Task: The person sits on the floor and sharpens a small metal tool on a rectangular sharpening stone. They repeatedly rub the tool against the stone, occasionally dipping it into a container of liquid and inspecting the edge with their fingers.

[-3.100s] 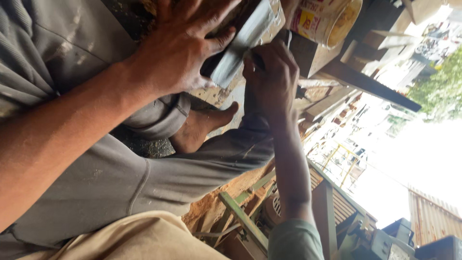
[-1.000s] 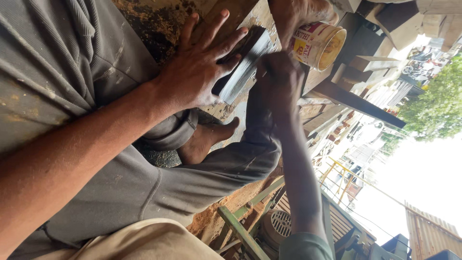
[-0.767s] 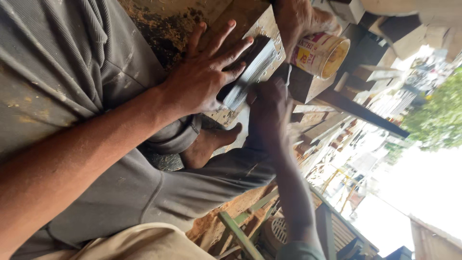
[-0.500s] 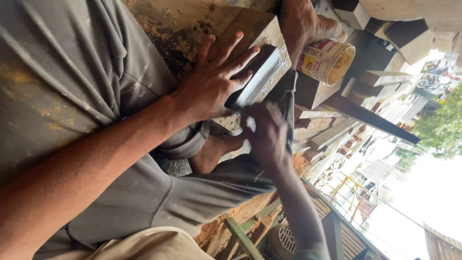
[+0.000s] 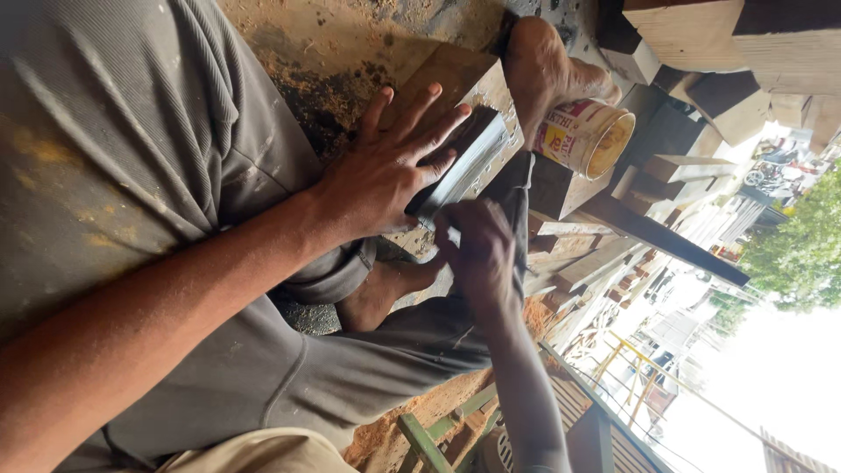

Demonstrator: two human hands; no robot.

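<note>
My left hand (image 5: 385, 171) lies flat with its fingers spread on a long dark block (image 5: 469, 158) with a shiny face, pressing it onto a wooden board (image 5: 451, 74). Just below that block's near end, my right hand (image 5: 480, 254) is curled shut around a small tool. Only the tool's pale tip (image 5: 452, 235) shows beside the knuckles, close against the block. Both forearms reach in from the lower part of the head view over my grey trouser legs.
An open tin (image 5: 585, 136) with a yellow and red label stands right of the block, by one bare foot (image 5: 543, 61). My other foot (image 5: 385, 293) is under the hands. Wooden blocks (image 5: 692, 35), planks, sawdust and a green metal frame (image 5: 420, 442) surround me.
My right hand has drawn back along the block, away from the tin and toward my lower foot. My left hand stays spread on the block. The view has tilted.
</note>
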